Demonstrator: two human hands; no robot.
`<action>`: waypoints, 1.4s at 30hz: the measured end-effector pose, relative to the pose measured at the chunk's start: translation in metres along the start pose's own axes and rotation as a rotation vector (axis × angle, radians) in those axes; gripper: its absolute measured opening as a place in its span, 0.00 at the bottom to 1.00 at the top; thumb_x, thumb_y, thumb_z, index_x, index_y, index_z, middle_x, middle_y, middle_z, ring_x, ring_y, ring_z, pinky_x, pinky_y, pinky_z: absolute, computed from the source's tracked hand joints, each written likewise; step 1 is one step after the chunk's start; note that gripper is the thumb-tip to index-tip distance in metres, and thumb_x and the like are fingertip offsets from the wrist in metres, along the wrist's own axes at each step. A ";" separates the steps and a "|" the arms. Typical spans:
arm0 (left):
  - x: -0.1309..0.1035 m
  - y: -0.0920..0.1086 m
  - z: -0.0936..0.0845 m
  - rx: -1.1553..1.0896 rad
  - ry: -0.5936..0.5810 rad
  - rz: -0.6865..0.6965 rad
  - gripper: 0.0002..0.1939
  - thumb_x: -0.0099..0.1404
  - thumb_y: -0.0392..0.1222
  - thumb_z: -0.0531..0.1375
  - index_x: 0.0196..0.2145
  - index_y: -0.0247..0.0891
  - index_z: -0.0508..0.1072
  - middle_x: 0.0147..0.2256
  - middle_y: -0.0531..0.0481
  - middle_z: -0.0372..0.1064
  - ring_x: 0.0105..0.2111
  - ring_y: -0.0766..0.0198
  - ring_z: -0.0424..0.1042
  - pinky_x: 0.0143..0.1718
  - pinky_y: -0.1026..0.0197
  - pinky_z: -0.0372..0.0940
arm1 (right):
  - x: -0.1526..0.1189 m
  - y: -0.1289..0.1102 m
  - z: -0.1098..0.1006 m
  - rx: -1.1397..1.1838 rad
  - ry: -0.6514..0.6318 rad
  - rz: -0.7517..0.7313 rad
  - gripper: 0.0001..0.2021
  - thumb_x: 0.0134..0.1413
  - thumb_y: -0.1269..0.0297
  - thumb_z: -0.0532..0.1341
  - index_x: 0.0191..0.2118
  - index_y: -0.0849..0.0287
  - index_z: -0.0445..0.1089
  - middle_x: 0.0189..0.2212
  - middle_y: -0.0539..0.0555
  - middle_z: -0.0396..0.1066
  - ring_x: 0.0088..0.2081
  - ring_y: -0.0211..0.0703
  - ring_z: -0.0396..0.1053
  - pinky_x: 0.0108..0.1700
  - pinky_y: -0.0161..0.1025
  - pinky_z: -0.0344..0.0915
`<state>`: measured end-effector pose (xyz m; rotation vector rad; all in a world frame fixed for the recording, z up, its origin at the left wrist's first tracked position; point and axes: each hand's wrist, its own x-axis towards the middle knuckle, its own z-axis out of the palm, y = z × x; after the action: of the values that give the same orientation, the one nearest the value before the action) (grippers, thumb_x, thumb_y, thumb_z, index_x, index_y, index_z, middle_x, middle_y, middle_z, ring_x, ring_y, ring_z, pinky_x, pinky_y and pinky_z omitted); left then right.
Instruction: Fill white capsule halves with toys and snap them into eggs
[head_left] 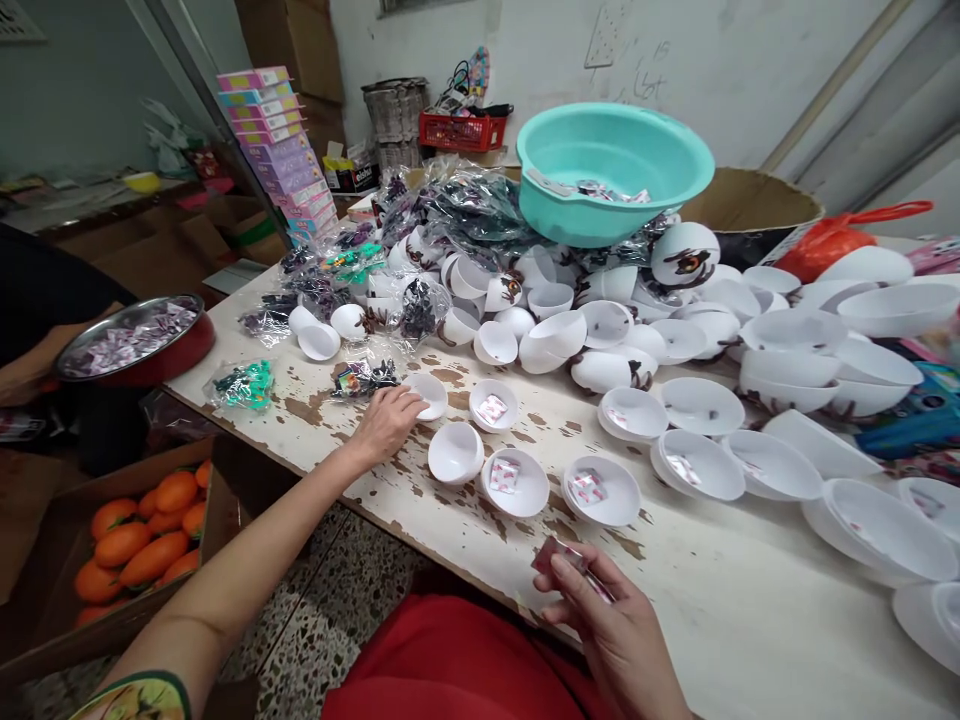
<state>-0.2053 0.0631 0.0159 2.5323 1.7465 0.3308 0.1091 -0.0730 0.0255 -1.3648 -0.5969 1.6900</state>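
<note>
My left hand (386, 425) reaches across the table, its fingers closed on the near rim of a white plastic half-shell (430, 398). My right hand (600, 605), close to the front edge, pinches small flat pinkish packets (559, 558) between thumb and fingers. Around the hands stand more open half-shells. One half-shell (454, 453) shows no packet inside. Others hold a packet each, such as the pink-and-white packet (504, 476) and another packet (587, 487). Just beyond my left hand lies a clear bag of dark pieces (365, 378).
White shells, some with printed eyes (686, 262), pile up behind. A turquoise basin (615, 215) sits above them. A bag of green pieces (244, 385) lies left. Beside the table are a carton of orange objects (154, 530) and a packet-filled bowl (187, 345) near another person's arm (45, 355).
</note>
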 end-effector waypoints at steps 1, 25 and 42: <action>-0.004 0.006 -0.001 -0.012 0.028 0.016 0.16 0.70 0.33 0.50 0.51 0.41 0.71 0.56 0.43 0.68 0.62 0.51 0.57 0.59 0.46 0.51 | 0.000 0.000 -0.001 0.011 0.021 -0.003 0.21 0.44 0.53 0.74 0.39 0.61 0.73 0.28 0.51 0.75 0.22 0.38 0.71 0.29 0.34 0.74; -0.059 0.056 0.001 0.106 0.178 0.337 0.15 0.68 0.40 0.59 0.52 0.38 0.69 0.48 0.42 0.72 0.55 0.50 0.65 0.56 0.44 0.61 | 0.095 -0.054 0.104 -0.377 -0.195 -0.434 0.20 0.53 0.58 0.59 0.51 0.59 0.67 0.49 0.62 0.72 0.45 0.51 0.74 0.49 0.49 0.71; -0.001 -0.123 -0.033 0.035 0.537 -0.779 0.17 0.70 0.44 0.53 0.53 0.35 0.68 0.49 0.37 0.69 0.49 0.52 0.70 0.50 0.48 0.67 | 0.166 -0.081 0.159 -0.663 -0.344 -0.851 0.39 0.58 0.40 0.53 0.66 0.63 0.53 0.65 0.66 0.54 0.65 0.59 0.53 0.65 0.59 0.52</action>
<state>-0.3255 0.1043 0.0278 1.6424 2.7414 0.9665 -0.0207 0.1317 0.0466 -0.9747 -1.7634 1.0311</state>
